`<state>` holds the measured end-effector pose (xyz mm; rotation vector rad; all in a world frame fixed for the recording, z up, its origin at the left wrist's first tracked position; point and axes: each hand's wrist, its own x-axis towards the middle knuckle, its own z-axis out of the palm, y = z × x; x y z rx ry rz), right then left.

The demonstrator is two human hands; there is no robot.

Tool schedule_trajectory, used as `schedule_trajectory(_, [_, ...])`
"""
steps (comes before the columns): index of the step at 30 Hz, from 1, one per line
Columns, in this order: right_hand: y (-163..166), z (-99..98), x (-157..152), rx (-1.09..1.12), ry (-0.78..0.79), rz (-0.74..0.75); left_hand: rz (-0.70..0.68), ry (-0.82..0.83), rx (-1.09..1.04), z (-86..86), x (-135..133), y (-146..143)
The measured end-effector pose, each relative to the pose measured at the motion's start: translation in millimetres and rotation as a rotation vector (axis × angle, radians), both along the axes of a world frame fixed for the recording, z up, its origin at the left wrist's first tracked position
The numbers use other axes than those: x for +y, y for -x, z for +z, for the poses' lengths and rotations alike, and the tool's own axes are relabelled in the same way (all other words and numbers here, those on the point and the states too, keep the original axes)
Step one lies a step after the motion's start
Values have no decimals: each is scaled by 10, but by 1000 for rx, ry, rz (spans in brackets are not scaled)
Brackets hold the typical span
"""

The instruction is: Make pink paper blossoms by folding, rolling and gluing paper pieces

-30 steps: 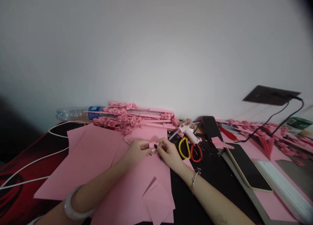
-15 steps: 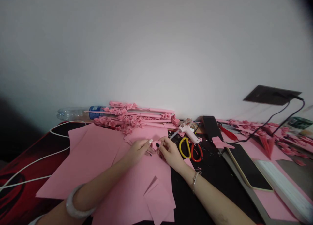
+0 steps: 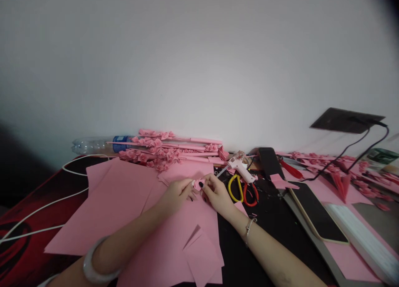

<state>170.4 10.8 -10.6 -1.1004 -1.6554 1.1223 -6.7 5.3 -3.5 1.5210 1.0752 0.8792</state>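
Both hands meet over the middle of the dark worktop [image 3: 274, 220]. The left hand [image 3: 175, 194] and the right hand [image 3: 215, 192] each pinch a small folded piece of pink paper [image 3: 197, 184] between thumb and fingertips. The piece sits just above the large pink paper sheets [image 3: 124, 204] that cover the near-left part of the worktop. The other fingers of both hands are curled in. A pale bangle [image 3: 93, 267] rings the left wrist and a thin silver bracelet [image 3: 249, 228] rings the right. Just right of the right hand lie scissors with one yellow and one red handle [image 3: 243, 192]. A white hot-glue gun [image 3: 240, 167] rests at their far end. Against the wall behind the hands lies a bundle of pink paper-flower stems [image 3: 165, 150]. A clear plastic bottle with a blue label [image 3: 99, 144] lies on its side at the bundle's left end. A white cable [image 3: 46, 204] loops over the left of the worktop. To the right a black phone [image 3: 318, 212] lies flat, well apart from the hands.
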Motion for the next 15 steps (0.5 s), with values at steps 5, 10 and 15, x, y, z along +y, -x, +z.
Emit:
schedule_trajectory(5, [-4,6,-1,-18,-9,-13,-20,-19,25,-13,6,-10])
schedule_trajectory(10, [-7,5,1,-34,-11,-22,-26,-53,61,6,3,-7])
schedule_trajectory(15, [-2,-2,4,-18,-3,-6,-33,-54,54,8,2,-8])
